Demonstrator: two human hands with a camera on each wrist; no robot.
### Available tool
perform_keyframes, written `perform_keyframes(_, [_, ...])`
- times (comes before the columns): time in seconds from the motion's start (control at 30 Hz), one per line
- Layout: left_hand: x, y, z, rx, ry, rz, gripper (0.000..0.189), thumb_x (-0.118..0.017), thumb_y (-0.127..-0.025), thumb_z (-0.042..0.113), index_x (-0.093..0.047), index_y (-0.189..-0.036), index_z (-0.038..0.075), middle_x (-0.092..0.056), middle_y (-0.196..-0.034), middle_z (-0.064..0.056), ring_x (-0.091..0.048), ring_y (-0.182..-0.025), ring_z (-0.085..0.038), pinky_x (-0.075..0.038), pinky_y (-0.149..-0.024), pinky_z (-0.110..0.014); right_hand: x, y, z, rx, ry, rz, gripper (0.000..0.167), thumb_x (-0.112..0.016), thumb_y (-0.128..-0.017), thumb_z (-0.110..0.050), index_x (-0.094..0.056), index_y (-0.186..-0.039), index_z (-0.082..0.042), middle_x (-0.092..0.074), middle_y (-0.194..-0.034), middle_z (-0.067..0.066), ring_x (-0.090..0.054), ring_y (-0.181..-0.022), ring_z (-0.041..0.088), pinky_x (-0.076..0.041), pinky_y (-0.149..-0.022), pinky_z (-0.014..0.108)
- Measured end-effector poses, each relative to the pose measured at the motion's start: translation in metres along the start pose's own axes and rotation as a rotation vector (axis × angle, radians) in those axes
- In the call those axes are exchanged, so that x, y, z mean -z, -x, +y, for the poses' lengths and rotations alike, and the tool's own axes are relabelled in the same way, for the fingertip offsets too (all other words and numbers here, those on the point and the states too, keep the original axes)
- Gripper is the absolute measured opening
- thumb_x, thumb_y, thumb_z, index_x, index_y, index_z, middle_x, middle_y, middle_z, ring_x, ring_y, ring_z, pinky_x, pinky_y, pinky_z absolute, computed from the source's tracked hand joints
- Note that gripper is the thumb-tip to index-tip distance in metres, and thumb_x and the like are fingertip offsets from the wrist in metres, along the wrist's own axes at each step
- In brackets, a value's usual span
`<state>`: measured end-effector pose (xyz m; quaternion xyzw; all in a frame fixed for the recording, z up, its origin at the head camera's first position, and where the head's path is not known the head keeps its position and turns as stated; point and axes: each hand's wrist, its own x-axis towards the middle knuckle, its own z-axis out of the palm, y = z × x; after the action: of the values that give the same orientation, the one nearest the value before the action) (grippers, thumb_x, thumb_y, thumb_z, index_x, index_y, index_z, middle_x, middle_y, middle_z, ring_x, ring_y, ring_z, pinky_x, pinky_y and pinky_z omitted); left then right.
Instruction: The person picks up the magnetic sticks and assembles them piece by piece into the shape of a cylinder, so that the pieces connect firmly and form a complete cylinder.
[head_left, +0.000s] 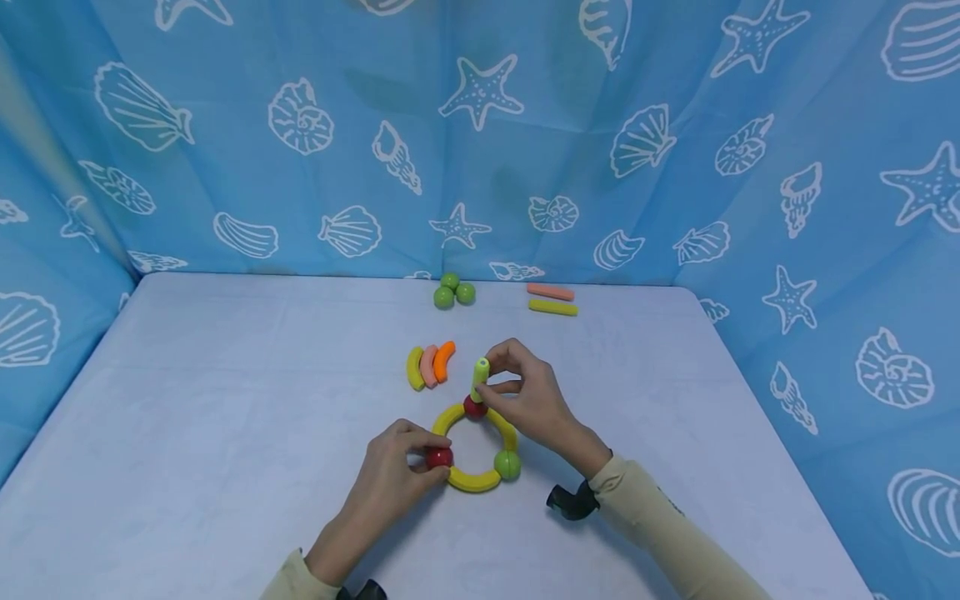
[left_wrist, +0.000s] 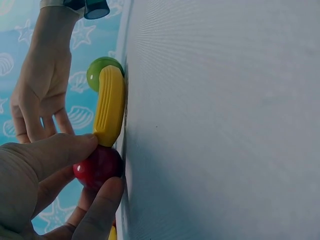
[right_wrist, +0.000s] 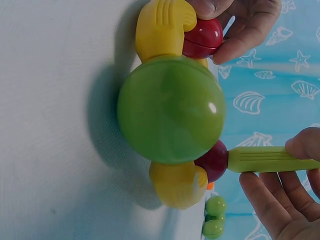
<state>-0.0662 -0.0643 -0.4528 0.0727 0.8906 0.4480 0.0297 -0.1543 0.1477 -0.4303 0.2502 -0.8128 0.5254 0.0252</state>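
Ring (head_left: 474,482): yellow arcs (head_left: 504,429) are linking three balls, sitting on the pale table (head_left: 187,417) between both hands.
Left hand (head_left: 390,471): thumb and fingers are pinching the left red ball (head_left: 439,457), the thumb also touching the neighbouring arc's end.
Right hand (head_left: 532,400): fingertips are pinching the lime stick (head_left: 480,382), holding it near upright, its foot meeting the far red ball (head_left: 475,407).
Green ball (head_left: 507,465): it's sitting at the ring's near right, and in the right wrist view it's blocking part of the far red ball.
Just beyond: a yellow curve (head_left: 415,368), a pink curve (head_left: 428,367) and an orange curve (head_left: 444,362) are lying side by side, crowding the space left of the stick.
Far edge: three green balls (head_left: 444,297) are huddling; a pink stick (head_left: 550,292) and a yellow stick (head_left: 553,307) are lying to their right.
Backdrop: a blue shell-print curtain (head_left: 412,75) is hanging behind.
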Motion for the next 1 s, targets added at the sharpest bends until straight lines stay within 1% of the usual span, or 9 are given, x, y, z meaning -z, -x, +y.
perform_keyframes(0.33, [-0.0002, -0.0031, 0.0011, 0.011, -0.018, 0.012, 0.03, -0.088, -0.075, 0.01, -0.078, -0.104, 0.013, -0.059, -0.092, 0.003, -0.057, -0.084, -0.014, -0.055, -0.073, -0.023, 0.0006, -0.0014, 0.001, 0.037, 0.029, 0.004, 0.035, -0.077, -0.085, -0.001, -0.055, -0.11, -0.013, -0.064, -0.105, -0.001, -0.067, -0.1, 0.014, -0.058, -0.076, 0.028])
perform_keyframes(0.5, [-0.0007, -0.002, -0.0003, 0.031, -0.027, 0.014, 0.031, -0.088, -0.075, 0.011, -0.078, -0.103, 0.014, -0.059, -0.091, 0.003, -0.055, -0.083, -0.014, -0.054, -0.073, -0.024, -0.0011, -0.0002, 0.0039, 0.028, 0.012, -0.002, 0.035, -0.077, -0.085, -0.001, -0.056, -0.111, -0.013, -0.064, -0.105, -0.002, -0.066, -0.1, 0.014, -0.058, -0.077, 0.028])
perform_keyframes(0.73, [-0.0022, -0.0019, 0.0001, 0.017, -0.02, 0.022, 0.031, -0.089, -0.074, 0.01, -0.078, -0.103, 0.014, -0.059, -0.091, 0.003, -0.055, -0.083, -0.013, -0.054, -0.072, -0.023, 0.0019, 0.0036, 0.0047, 0.028, 0.039, -0.012, 0.039, -0.079, -0.084, -0.004, -0.057, -0.115, -0.014, -0.064, -0.107, -0.003, -0.065, -0.1, 0.013, -0.058, -0.079, 0.029])
perform_keyframes(1.0, [-0.001, -0.0016, 0.0005, 0.034, -0.017, 0.006, 0.03, -0.088, -0.075, 0.011, -0.078, -0.104, 0.014, -0.06, -0.093, 0.002, -0.056, -0.085, -0.014, -0.054, -0.073, -0.023, 0.0025, 0.0035, 0.0066, 0.028, 0.039, -0.028, 0.042, -0.08, -0.083, -0.006, -0.06, -0.12, -0.014, -0.065, -0.109, -0.003, -0.064, -0.1, 0.013, -0.058, -0.08, 0.03])
